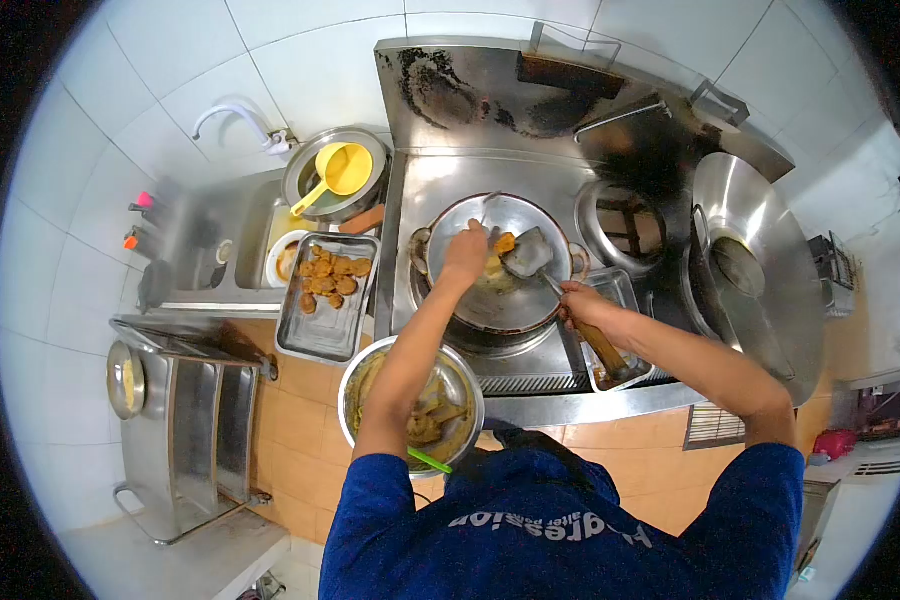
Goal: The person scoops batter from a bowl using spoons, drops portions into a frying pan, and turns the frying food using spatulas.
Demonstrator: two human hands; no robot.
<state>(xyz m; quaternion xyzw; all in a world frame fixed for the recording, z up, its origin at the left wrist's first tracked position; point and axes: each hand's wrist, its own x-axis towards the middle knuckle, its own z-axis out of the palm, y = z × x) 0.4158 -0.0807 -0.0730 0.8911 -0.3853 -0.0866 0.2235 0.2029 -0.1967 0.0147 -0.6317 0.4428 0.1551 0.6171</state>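
A wide two-handled wok (530, 217) sits on the stove with yellowish oil in its bottom. My right hand (587, 306) is closed around the wooden handle of a spatula (528, 253), whose broad metal blade is inside the wok. An orange-brown fried piece (505, 243) lies against the blade's left edge. Over the wok's left half, my left hand (466, 252) is closed, with a thin metal utensil (486, 208) sticking out past its fingers; its kind is unclear. Below my left forearm stands a steel bowl (477, 400) of batter-coated pieces, partly hidden by the arm.
To the left, a metal tray (320, 333) holds several fried pieces. Behind it, a yellow ladle (344, 168) rests on a steel pot (300, 180) beside the sink (195, 250). Another tray (625, 290) lies under my right hand. A large wok (770, 230) stands at right.
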